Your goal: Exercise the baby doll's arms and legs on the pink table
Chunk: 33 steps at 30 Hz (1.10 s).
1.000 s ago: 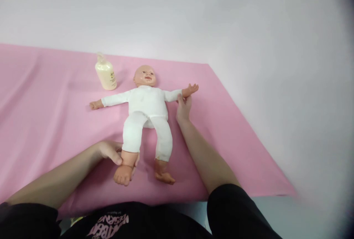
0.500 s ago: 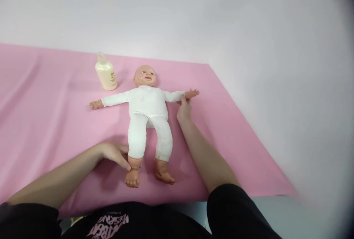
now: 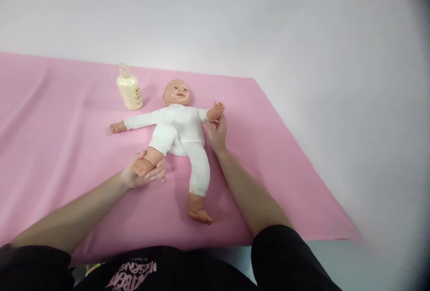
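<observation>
left grip (image 3: 143,173) cups the doll's foot, leg bent up toward the body; right grip (image 3: 217,133) pinches the doll's forearm, folded inward. doll (image 3: 178,125) lies face up on the pink sheet (image 3: 67,147), bottle (image 3: 129,89) standing near its head.

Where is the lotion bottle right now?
In the head view the bottle stands upright on the pink sheet, upper left of centre, just left of the doll head and apart from both hands.
</observation>
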Motion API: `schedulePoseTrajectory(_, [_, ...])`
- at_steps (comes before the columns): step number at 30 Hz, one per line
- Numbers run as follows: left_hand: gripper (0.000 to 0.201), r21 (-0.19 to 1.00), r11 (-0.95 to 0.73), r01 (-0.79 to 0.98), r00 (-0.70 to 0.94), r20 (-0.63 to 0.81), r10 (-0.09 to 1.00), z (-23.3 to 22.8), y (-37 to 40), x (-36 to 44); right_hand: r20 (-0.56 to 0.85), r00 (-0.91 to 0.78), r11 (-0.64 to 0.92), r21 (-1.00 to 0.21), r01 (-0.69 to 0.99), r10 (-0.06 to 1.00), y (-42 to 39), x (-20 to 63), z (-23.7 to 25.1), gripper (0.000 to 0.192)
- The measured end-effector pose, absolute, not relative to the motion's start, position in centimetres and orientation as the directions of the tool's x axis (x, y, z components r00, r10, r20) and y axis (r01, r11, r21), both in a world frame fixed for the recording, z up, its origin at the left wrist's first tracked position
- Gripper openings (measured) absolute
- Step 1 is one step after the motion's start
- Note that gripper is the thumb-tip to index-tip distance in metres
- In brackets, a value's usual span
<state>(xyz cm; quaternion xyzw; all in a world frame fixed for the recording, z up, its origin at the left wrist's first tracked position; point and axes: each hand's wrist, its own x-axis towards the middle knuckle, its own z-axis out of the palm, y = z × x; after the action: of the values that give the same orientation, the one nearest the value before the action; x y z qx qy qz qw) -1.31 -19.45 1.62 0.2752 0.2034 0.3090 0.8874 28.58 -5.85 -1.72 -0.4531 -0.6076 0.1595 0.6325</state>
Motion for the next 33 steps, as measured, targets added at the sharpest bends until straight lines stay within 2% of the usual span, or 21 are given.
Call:
schedulePoseTrajectory(4, [0.050, 0.624, 0.655, -0.426, 0.706, -0.224, 0.672, 2.4, -19.3, -1.0, 0.720, -0.051, 0.627, -0.564, 0.538, 0.692, -7.4, 27.7, -0.7, 0.040])
schedulePoseTrajectory(7, [0.050, 0.617, 0.665, -0.422, 0.675, -0.275, 0.684, 2.3, -19.0, -1.1, 0.718, -0.215, 0.667, -0.435, 0.604, 0.662, -7.8, 27.5, -0.3, 0.034])
schedulePoseTrajectory(10, [0.050, 0.608, 0.673, -0.420, 0.672, -0.291, 0.681, 2.2, -18.7, -1.2, 0.697, -0.308, 0.696, -0.376, 0.612, 0.648, -7.7, 27.5, -0.2, 0.032])
schedulePoseTrajectory(13, [0.051, 0.604, 0.681, -0.414, 0.687, -0.284, 0.669, 2.0, -18.4, -1.2, 0.674, -0.330, 0.687, -0.365, 0.628, 0.661, -7.4, 27.6, -0.3, 0.033])
schedulePoseTrajectory(18, [0.055, 0.667, 0.661, -0.343, 0.741, -0.240, 0.627, 0.9, -18.6, -1.3, 0.668, -0.286, 0.673, -0.435, 0.599, 0.687, -7.5, 27.5, -0.4, 0.034])
schedulePoseTrajectory(21, [0.056, 0.750, 0.625, -0.215, 0.821, -0.207, 0.532, 0.6, -19.3, -1.7, 0.687, -0.172, 0.641, -0.516, 0.568, 0.706, -7.6, 27.5, -0.4, 0.038])
schedulePoseTrajectory(24, [0.057, 0.793, 0.603, -0.089, 0.902, -0.192, 0.386, 1.3, -19.9, -2.3, 0.678, -0.009, 0.599, -0.643, 0.477, 0.735, -7.0, 27.8, -0.8, 0.044])
schedulePoseTrajectory(27, [0.064, 0.818, 0.572, 0.065, 0.965, -0.197, 0.172, 2.7, -20.0, -2.4, 0.594, 0.172, 0.528, -0.790, 0.312, 0.786, -5.9, 28.5, -1.5, 0.050])
schedulePoseTrajectory(29, [0.061, 0.859, 0.483, 0.171, 0.969, -0.235, 0.075, 3.6, -19.8, -2.2, 0.516, 0.281, 0.474, -0.856, 0.207, 0.809, -5.0, 29.2, -2.1, 0.055])
schedulePoseTrajectory(33, [0.049, 0.919, 0.299, 0.255, 0.952, -0.293, 0.087, 4.1, -19.6, -1.7, 0.349, 0.402, 0.371, -0.928, 0.025, 0.847, -3.5, 30.8, -3.6, 0.059])
